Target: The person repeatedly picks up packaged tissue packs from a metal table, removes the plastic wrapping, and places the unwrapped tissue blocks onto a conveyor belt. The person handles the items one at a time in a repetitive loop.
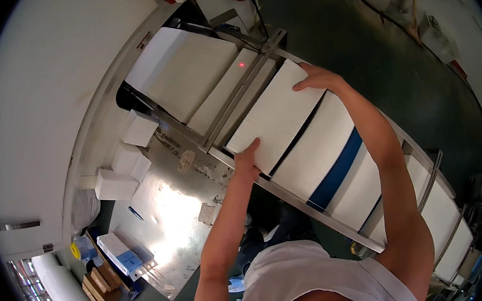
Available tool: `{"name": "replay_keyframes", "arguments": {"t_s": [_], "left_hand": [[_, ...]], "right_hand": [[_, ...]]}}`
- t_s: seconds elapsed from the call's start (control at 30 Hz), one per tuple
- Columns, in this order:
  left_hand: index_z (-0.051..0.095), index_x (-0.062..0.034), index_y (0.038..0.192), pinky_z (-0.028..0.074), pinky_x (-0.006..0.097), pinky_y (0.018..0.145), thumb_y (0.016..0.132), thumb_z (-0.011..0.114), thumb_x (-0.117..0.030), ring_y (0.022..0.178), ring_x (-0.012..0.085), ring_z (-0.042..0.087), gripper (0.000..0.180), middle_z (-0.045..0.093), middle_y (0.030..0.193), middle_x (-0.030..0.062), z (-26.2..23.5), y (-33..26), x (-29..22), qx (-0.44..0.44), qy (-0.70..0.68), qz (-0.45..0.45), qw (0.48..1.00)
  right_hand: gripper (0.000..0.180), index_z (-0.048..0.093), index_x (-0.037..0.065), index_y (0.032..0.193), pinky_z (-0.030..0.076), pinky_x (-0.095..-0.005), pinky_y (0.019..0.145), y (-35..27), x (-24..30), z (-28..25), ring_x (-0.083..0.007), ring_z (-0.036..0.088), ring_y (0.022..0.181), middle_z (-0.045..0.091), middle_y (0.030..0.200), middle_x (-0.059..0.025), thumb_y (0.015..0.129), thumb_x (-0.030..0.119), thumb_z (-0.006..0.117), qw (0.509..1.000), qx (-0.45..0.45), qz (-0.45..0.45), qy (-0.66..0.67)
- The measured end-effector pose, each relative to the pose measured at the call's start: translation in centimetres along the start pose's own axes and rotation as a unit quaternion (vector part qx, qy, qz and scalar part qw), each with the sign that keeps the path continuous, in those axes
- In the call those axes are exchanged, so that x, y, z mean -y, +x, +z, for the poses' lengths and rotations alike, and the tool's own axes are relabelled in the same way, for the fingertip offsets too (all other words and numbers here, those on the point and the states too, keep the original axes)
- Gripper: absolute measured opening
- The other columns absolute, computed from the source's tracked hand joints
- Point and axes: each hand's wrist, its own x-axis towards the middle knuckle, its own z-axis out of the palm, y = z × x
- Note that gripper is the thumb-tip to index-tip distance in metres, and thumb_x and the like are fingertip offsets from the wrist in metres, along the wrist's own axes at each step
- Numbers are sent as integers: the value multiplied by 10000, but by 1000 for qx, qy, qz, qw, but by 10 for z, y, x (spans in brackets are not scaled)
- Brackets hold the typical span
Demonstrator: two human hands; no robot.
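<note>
A white stack (278, 112) of what looks like folded paper lies crosswise on a conveyor with a blue belt (336, 170). My left hand (248, 160) grips its near end, thumb on top and fingers hidden beneath or behind the edge. At the far end my right hand (318, 78) holds it the same way, thumb over the top. Just to the right, another white stack (316, 146) rests on the belt past a dark gap. Further white stacks (360, 179) follow toward the lower right.
Metal rails (316, 213) border the conveyor. On the left, white stacks (187, 68) sit in a machine opening, with a red light spot on one. A metal table (166, 216) bears white blocks (119, 182), a pen (136, 213) and a blue-white box (120, 254). A large white roll (69, 294) lies lower left.
</note>
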Motion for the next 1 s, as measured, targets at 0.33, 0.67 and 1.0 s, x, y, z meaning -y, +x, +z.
{"name": "replay_keyframes", "arguments": {"t_s": [0.33, 0.67, 1.0], "left_hand": [[221, -8, 1605, 444, 557, 1106, 979, 660, -485, 1360, 450, 498, 901, 479, 1511, 256, -8, -85, 70, 213, 51, -264, 940], [545, -11, 1327, 567, 466, 888, 1058, 560, -250, 1043, 284, 656, 360, 643, 1235, 159, -230, -192, 81, 53, 273, -70, 958], [643, -21, 1167, 492, 251, 725, 975, 690, -134, 846, 103, 599, 228, 675, 1003, 41, -409, -200, 35, 42, 416, 197, 887]], "right_hand": [[769, 452, 41, 1471, 491, -498, 1054, -80, 4, 67, -381, 539, 1339, 516, 1473, -251, 857, 364, 784, 818, -310, 152, -460], [194, 717, 81, 860, 555, -524, 724, -247, 87, 294, -392, 690, 821, 717, 867, -153, 877, 261, 648, 956, -276, 54, -83], [154, 723, 78, 916, 572, -486, 760, -304, 147, 439, -366, 703, 892, 738, 932, -126, 891, 194, 624, 969, -236, 40, -63]]}}
